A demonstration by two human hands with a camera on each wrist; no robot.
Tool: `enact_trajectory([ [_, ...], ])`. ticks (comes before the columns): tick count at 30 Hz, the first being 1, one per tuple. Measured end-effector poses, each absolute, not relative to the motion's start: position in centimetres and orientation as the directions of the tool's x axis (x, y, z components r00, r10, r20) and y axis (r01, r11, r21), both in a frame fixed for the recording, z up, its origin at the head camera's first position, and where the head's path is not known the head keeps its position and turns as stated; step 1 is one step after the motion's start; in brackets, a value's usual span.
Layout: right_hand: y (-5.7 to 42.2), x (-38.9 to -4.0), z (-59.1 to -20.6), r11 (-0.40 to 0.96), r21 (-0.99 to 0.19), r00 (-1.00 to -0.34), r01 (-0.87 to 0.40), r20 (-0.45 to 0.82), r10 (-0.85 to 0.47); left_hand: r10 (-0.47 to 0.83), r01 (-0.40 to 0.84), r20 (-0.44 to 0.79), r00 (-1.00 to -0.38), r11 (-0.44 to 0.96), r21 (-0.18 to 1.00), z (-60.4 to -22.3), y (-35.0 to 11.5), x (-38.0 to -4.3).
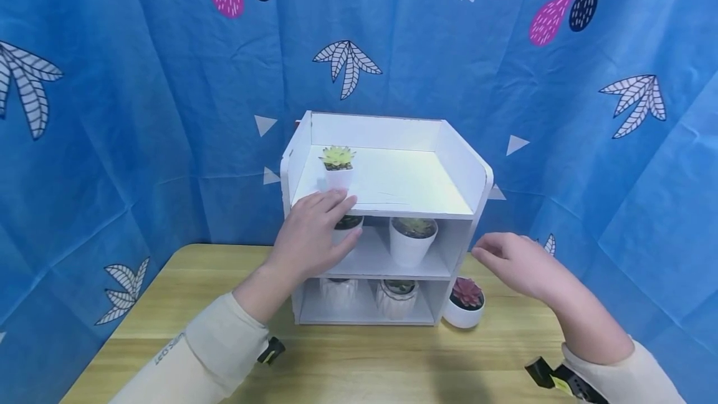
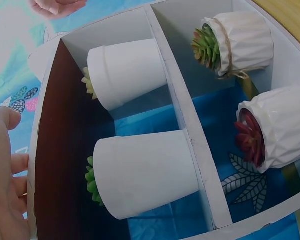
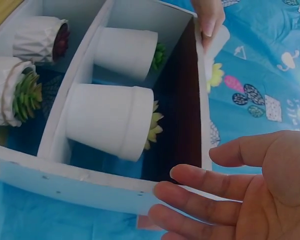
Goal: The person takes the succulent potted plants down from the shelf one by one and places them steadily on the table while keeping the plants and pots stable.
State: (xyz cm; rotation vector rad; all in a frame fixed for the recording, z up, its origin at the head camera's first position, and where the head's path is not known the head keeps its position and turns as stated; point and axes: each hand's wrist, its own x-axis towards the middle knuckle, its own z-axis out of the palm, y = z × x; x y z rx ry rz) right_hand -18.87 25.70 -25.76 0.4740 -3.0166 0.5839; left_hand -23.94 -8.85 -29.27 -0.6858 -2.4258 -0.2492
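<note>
A small white square pot with a yellow-green succulent [image 1: 338, 170] stands at the left of the top tier of a white shelf unit [image 1: 415, 212]. My left hand [image 1: 314, 232] reaches over that tier's front edge, fingers close to the pot's base; whether they touch it I cannot tell. In the left wrist view the left fingers [image 2: 20, 165] look relaxed beside the board. My right hand [image 1: 518, 264] hovers beside the unit's right side. The right wrist view shows its fingers [image 3: 210, 182] loosely extended, holding nothing.
Two plain white pots, one a round pot [image 1: 412, 242], stand on the middle tier. Below are two ridged white pots, including a twine-tied pot [image 2: 247, 42]. A red succulent in a white bowl [image 1: 464, 304] sits right of the unit on the wooden table [image 1: 348, 360]. Behind hangs a blue patterned cloth [image 1: 179, 111].
</note>
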Motion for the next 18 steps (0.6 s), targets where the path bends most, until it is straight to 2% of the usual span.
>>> enact_trajectory([
  [18,23.1,-18.7,-22.9,0.87,-0.369,-0.944,-0.326,0.178,-0.278,0.41,0.532,0.612,-0.676,0.847,0.02,-29.3,-8.9,-24.1],
])
